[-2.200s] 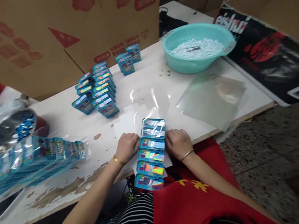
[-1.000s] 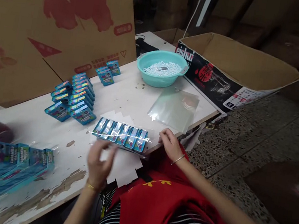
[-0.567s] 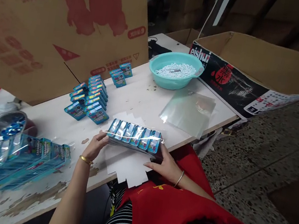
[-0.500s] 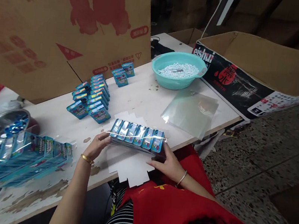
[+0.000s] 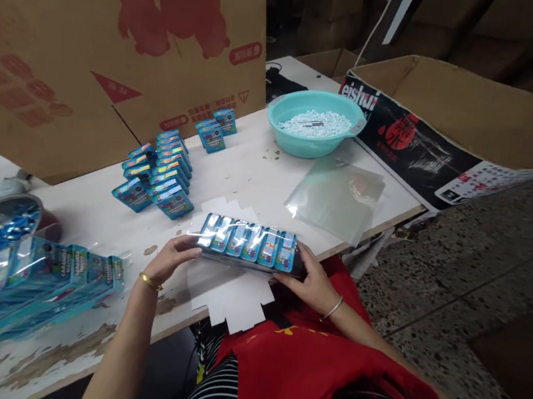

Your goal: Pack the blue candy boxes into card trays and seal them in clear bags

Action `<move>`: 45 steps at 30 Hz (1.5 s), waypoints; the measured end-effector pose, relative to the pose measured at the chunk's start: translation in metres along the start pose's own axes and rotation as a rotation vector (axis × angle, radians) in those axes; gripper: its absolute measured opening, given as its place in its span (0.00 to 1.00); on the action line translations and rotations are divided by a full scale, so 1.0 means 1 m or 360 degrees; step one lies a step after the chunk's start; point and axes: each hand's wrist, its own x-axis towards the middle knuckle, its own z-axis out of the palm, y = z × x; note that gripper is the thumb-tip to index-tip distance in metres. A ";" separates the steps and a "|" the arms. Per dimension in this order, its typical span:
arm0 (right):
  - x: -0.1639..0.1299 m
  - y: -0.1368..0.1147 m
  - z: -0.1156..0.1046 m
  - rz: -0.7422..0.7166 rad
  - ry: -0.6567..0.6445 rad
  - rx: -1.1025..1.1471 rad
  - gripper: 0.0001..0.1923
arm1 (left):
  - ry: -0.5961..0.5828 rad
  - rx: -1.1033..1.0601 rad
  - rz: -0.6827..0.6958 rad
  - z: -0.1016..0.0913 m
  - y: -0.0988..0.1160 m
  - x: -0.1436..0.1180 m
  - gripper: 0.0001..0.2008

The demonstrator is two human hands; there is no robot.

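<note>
Gripping from both ends, the fingers of the left hand (image 5: 171,258) curl around the left end of a wrapped row of blue packets (image 5: 249,245), while the right hand (image 5: 314,284) closes on its right end, thumb on top; the fingertips beneath the bundle are hidden, so how far they reach under it cannot be told. Six packets stand side by side inside a clear film whose glare blurs the print on their faces. The row's long axis runs left to right across the person's front, tipped slightly down toward the right, and the bundle is held just above the near edge of the white table (image 5: 92,212), over some notched white card sheets (image 5: 231,295) that it partly covers. Farther out on the table lies a stack of loose blue packets (image 5: 162,173), with a smaller pair (image 5: 217,129) behind them near a large cardboard sheet (image 5: 93,44) leaning at the back. A teal basin (image 5: 306,140) holds small white pieces, with something grey lying among them that is too small to make out. Clear plastic bags (image 5: 337,197) lie flat beside the basin. At far left, finished wrapped rows (image 5: 25,286) pile up, cut off by the frame edge and blurred. An open printed carton (image 5: 459,135) stands to the right of the table.
</note>
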 end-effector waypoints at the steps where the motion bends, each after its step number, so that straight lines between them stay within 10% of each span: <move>1: 0.001 -0.002 -0.001 -0.0006 -0.0008 -0.0001 0.39 | 0.0034 0.0003 -0.0002 -0.001 -0.002 0.000 0.22; 22: 0.014 -0.008 -0.012 -0.0063 -0.0119 -0.0043 0.39 | 0.0269 -0.0124 0.0035 0.003 -0.008 0.006 0.22; 27: -0.002 -0.019 -0.010 0.0223 -0.0086 0.0302 0.35 | 0.0294 -0.0069 -0.0063 0.023 0.012 -0.012 0.31; 30: -0.003 -0.023 -0.012 0.0631 0.0324 0.0424 0.27 | 0.0600 -0.0070 0.0111 0.036 0.023 -0.015 0.28; 34: 0.013 -0.034 -0.019 0.0839 0.0284 0.0651 0.23 | 0.0993 0.0088 0.0323 0.039 0.028 -0.009 0.19; 39: 0.020 -0.043 -0.025 0.1017 0.0221 0.0763 0.17 | 0.0872 -0.0057 0.0113 0.043 0.025 -0.005 0.15; 45: 0.028 -0.054 -0.028 0.0713 0.0151 0.0568 0.17 | 0.0760 -0.0380 0.0490 0.044 0.036 -0.027 0.15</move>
